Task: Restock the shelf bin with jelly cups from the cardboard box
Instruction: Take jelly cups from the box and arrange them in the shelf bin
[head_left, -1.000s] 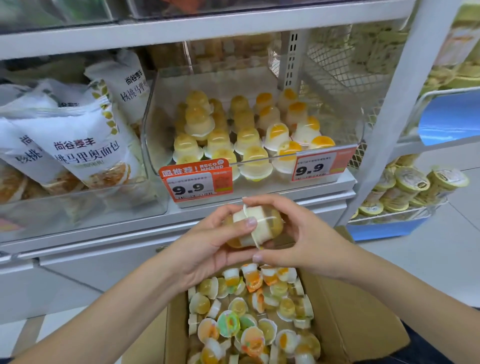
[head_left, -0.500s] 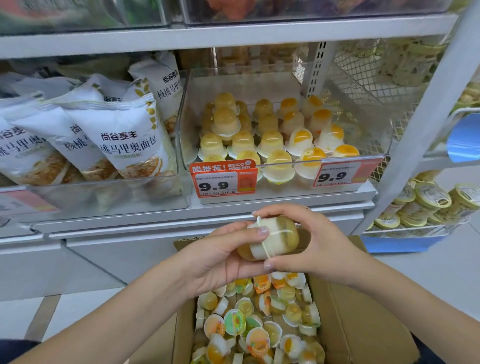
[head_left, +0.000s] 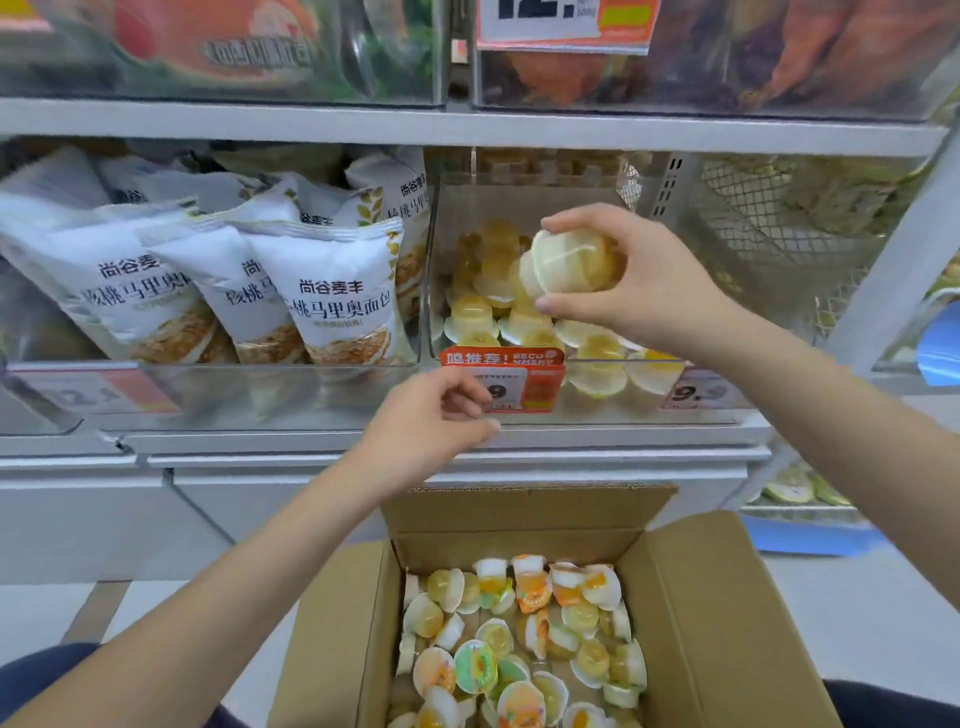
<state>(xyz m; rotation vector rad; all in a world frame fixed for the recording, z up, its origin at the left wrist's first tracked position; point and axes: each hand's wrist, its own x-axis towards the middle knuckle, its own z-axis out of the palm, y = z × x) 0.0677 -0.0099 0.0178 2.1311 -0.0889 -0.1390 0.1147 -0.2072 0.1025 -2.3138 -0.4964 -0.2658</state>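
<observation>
My right hand (head_left: 641, 283) grips a small bundle of yellow jelly cups (head_left: 569, 262) and holds it above the clear shelf bin (head_left: 439, 291), over the several yellow jelly cups (head_left: 475, 317) standing inside. My left hand (head_left: 431, 423) hovers lower, just in front of the bin's red price tag (head_left: 511, 382), fingers loosely curled with nothing in them. Below, the open cardboard box (head_left: 717, 613) holds several loose jelly cups (head_left: 524, 644) in yellow, orange and green.
White bread bags (head_left: 332, 296) fill the bin to the left. A shelf board (head_left: 467, 127) runs right above the jelly bin. A white upright post (head_left: 898, 260) and wire mesh stand to the right, with more cups on a low rack (head_left: 795, 488).
My right hand has lifted the bundle of jelly cups up from in front of the shelf edge to over the bin. My left hand has let go of it and stayed lower.
</observation>
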